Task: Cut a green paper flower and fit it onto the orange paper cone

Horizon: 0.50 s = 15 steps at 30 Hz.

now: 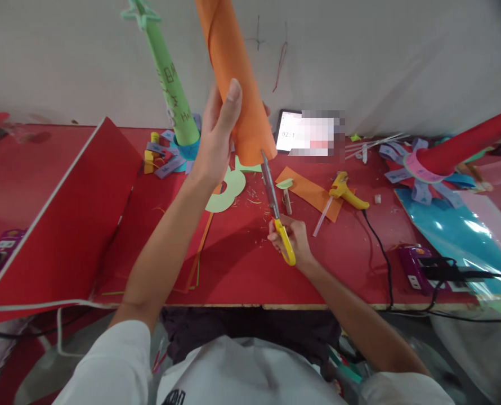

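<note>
My left hand (pixel 219 126) is wrapped round a rolled orange paper tube (pixel 244 95), raised above the table and tilted, its lower end toward me. In my right hand (pixel 296 239) is a pair of scissors (pixel 278 216) with yellow handles. The blade tips meet the lower rim of the tube. Below the tube lie a pale green paper cutout (pixel 232 188) with rounded edges and small paper scraps. A flat orange paper piece (pixel 309 188) is to the right of the blades.
A yellow glue gun (pixel 345 191) with a black cord lies right of centre. A green paper tube (pixel 172 84) stands at the back left, a red one (pixel 474 138) leans at the right. A lit tablet (pixel 288 132) rests against the wall. A red board (pixel 73 219) stands at left.
</note>
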Available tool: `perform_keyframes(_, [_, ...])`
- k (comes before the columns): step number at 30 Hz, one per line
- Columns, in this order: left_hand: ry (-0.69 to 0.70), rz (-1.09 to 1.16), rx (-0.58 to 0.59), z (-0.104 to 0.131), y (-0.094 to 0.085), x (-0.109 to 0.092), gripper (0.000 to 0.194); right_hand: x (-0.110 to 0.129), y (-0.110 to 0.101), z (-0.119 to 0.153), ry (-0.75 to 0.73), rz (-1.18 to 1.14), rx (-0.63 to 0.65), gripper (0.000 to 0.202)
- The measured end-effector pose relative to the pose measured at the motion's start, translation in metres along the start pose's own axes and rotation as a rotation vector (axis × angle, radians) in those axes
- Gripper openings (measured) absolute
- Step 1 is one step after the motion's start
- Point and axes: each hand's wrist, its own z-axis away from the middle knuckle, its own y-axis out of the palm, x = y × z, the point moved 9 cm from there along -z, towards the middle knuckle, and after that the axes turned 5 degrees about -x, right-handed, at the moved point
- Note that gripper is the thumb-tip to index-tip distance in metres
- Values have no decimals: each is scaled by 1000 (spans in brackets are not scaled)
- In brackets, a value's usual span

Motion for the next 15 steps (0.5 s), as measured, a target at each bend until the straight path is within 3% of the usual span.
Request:
perform_keyframes(3, [-56, 63, -54, -3, -10, 11, 27, 1, 3, 1, -6, -53, 32, 64])
perform_keyframes(7, [-42, 82, 76, 7, 3, 7, 34, 7, 8, 3, -36, -101, 86, 70])
perform_keyframes(11, [-60, 71, 124, 13, 11, 8, 31, 11, 15, 5, -63, -71, 122, 77])
perform_keyframes(15, [-22, 56, 44, 11, 9, 4, 25, 14, 22, 6, -87, -82, 165, 78])
